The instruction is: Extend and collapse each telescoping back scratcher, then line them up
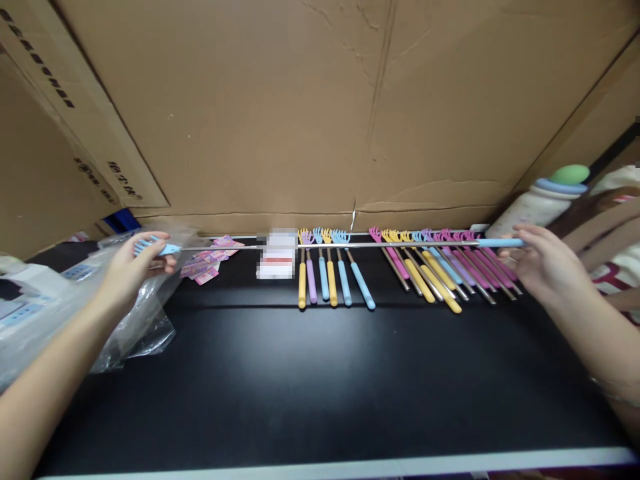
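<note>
A telescopic back scratcher (330, 246) with a light blue head and handle stretches level between my two hands, its metal rod drawn out long. My left hand (143, 263) is closed on its blue claw head at the left. At the right end, my right hand (547, 270) grips the blue handle. Beneath the rod lie two groups of back scratchers on the black table: a smaller group (333, 277) in yellow, purple and blue near the middle, and a larger group (445, 267) with magenta, yellow, blue and purple ones to the right.
Clear plastic bags (135, 320) lie at the left, beside pink paper slips (213, 259). A white pack with a blurred label (277, 253) sits left of the middle group. Cardboard (250, 120) walls off the back. A white bottle (533, 207) with a green lid stands at the right.
</note>
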Motion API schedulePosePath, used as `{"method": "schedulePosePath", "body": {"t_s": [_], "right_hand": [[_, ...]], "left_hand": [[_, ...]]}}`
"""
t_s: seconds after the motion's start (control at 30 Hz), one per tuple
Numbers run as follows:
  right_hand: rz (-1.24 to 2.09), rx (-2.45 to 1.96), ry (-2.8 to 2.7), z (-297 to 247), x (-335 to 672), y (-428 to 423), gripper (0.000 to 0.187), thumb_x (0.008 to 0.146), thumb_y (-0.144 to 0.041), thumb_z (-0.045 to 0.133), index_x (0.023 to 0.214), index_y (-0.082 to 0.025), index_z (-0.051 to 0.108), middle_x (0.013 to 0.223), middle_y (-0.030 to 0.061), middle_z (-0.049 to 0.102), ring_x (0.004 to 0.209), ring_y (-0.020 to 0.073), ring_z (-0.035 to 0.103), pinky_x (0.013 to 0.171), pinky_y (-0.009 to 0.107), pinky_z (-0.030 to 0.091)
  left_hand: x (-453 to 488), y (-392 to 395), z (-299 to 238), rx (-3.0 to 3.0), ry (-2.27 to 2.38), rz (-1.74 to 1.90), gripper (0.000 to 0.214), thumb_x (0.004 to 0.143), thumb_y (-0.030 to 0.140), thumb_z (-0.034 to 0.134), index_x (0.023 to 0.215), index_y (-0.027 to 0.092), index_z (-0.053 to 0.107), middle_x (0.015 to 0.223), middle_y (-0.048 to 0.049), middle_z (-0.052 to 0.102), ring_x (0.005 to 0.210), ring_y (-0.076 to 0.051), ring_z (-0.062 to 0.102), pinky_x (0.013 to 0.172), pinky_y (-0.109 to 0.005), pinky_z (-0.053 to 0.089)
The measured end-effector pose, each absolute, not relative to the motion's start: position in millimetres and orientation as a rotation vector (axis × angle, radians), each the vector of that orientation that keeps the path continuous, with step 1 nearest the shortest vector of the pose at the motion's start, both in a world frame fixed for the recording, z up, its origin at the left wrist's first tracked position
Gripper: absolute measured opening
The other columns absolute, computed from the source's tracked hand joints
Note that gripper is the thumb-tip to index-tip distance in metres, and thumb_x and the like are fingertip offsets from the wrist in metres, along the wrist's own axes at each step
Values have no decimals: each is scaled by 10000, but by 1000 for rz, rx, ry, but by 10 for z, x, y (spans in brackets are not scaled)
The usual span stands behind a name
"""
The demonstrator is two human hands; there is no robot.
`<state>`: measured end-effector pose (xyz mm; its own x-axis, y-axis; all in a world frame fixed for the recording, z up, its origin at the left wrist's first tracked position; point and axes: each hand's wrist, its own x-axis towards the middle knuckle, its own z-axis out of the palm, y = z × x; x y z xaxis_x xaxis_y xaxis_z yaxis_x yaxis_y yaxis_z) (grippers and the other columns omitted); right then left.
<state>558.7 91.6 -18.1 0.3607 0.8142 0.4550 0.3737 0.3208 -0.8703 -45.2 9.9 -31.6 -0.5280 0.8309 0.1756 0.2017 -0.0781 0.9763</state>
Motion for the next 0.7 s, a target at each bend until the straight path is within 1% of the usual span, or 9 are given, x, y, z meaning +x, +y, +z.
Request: {"method": "schedulePosePath", "body": {"t_s": [0.1,0.27,0.47,0.53,0.6,0.7], "right_hand": [[522,-1285,-1035,-233,5567,935,186,617,-238,553,753,-230,427,604,-24,472,446,119,470,462,309,422],[454,-1232,-841,-262,5536,964,208,615,-184,511,776,-239,392,640,-51,420,435,79,400,447,267,389],[300,-1155,-830,-265,5426,913,228,681,-301,507,789,-263,310,612,-67,384,403,89,370,389,244,324],[317,-1142,-893,-301,5313,869,242,686,-347,532,793,-261,334,602,-65,383,410,97,390,381,244,318],[382,-1130,-987,-336,5190,820,263,680,-373,567,806,-258,367,571,-63,380,438,124,446,379,243,307],[455,-1100,-1090,-346,5051,741,280,674,-354,592,823,-266,371,506,-71,371,480,170,512,377,242,287]], "left_hand": [[-372,108,-349,1096,1725,1675,264,701,231,627,941,156,547,559,40,580,487,-110,549,494,-206,475],[-261,128,-438,1077,1713,1740,255,690,202,585,932,147,530,514,53,544,451,-108,516,470,-211,459],[-161,104,-468,1141,1687,1961,206,693,182,533,895,161,500,514,77,479,443,-82,460,456,-182,405],[-86,85,-478,1206,1649,1966,231,691,198,554,914,168,500,516,78,484,449,-88,462,464,-191,407],[3,62,-490,1289,1591,1900,290,688,236,602,954,172,504,513,70,507,458,-108,480,473,-214,419],[127,15,-493,1376,1516,1854,322,699,284,632,970,183,491,469,79,480,436,-111,441,451,-215,382]]}}
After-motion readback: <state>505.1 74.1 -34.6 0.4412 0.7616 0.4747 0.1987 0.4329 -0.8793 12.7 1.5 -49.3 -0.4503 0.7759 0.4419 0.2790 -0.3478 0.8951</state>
